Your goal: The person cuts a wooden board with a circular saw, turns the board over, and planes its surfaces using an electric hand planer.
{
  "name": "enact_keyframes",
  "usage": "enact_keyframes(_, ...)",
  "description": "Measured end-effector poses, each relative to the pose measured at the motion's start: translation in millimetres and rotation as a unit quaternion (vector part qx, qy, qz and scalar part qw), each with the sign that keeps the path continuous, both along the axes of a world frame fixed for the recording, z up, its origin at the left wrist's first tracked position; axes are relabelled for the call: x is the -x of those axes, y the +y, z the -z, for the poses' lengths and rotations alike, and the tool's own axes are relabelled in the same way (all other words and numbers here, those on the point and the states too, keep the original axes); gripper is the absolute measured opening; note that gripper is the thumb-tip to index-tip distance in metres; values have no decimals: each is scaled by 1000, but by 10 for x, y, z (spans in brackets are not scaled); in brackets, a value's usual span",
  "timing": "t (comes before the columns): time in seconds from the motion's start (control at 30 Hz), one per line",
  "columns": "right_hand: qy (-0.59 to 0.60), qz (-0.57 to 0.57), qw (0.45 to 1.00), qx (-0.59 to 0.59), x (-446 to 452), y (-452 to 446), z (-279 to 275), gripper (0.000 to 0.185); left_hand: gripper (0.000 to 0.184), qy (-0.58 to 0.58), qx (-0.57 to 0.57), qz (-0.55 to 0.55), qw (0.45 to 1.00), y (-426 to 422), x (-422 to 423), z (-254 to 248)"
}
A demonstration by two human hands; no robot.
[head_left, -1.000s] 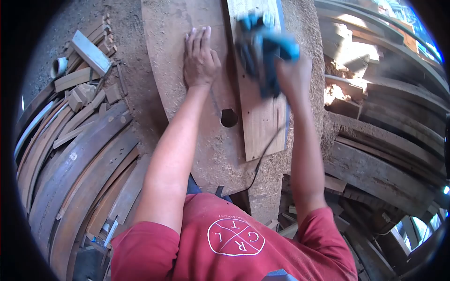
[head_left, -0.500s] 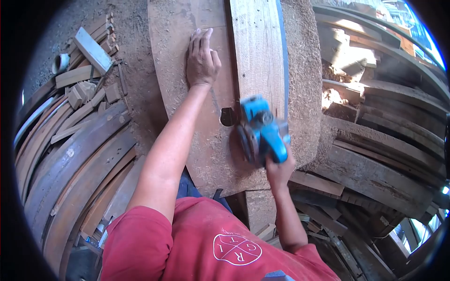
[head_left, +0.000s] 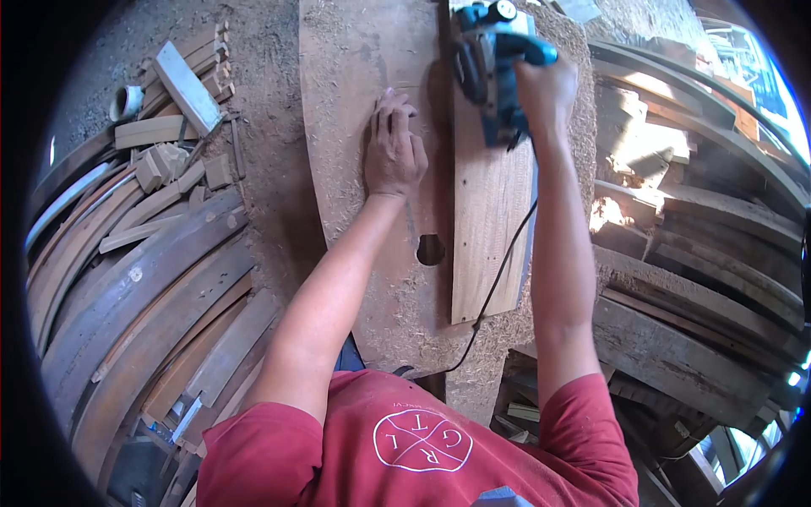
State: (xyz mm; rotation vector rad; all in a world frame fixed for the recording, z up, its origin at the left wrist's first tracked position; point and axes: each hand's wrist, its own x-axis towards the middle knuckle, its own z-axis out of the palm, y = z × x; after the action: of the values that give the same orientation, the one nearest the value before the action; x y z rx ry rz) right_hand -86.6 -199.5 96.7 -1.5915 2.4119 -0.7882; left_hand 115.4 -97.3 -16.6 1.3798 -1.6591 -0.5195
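My right hand [head_left: 550,95] is wrapped round the rear handle of a blue electric planer [head_left: 497,78]. The planer sits on the far part of a long pale wooden plank [head_left: 488,224]. From it a black cord [head_left: 502,275] trails back over the plank toward my body. To the left of the plank, my left hand [head_left: 394,154] rests on the wooden worktop [head_left: 363,262], fingers extended and holding nothing. A dark hole [head_left: 431,249] in the worktop lies beside the plank's left edge.
Wood shavings [head_left: 405,338] are scattered over the worktop and ground. Curved timbers [head_left: 160,270] and small offcuts [head_left: 156,169] are piled on the left, near a short pipe piece [head_left: 127,103]. More curved boards [head_left: 718,228] are stacked on the right.
My right hand has carried the planer forward along the plank, away from my body, uncovering the plank's near end and the cord. My left hand stays on the worktop; the whole view has shifted slightly.
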Motion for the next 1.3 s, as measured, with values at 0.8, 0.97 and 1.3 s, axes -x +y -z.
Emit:
enact_keyframes(0.8, -113, 13, 988, -105, -357, 3545, -294, 41, 25, 49, 29, -17, 998, -49, 14, 180)
enact_keyframes(0.97, -176, 99, 960, -194, -606, 5313, -504, 56, 24, 39, 25, -23, 999, -38, -3, 156)
enact_keyframes(1.3, -140, 51, 985, -87, -608, 3178, -324, 32, 18, 92, 21, -34, 995, -19, -29, 104)
